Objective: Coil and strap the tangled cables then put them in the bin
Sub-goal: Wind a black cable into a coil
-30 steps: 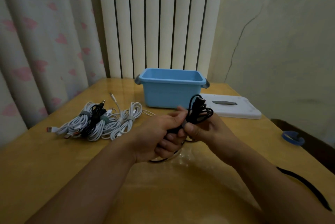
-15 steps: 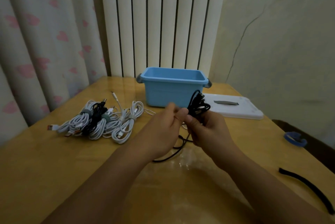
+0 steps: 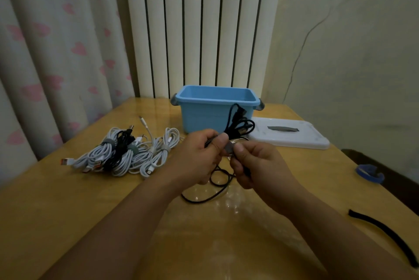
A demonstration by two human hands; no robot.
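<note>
While both hands (image 3: 226, 157) pinch the black cable (image 3: 238, 125), strapped white coils (image 3: 127, 155) lie left of the bin (image 3: 204, 116).

no readable text, labels, numbers anywhere

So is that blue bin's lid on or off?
Off. The blue bin stands open-topped, and the white lid lies flat on the table beside it.

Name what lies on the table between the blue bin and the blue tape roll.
The white lid lies between the blue bin and the tape roll, as the head view shows.
</note>
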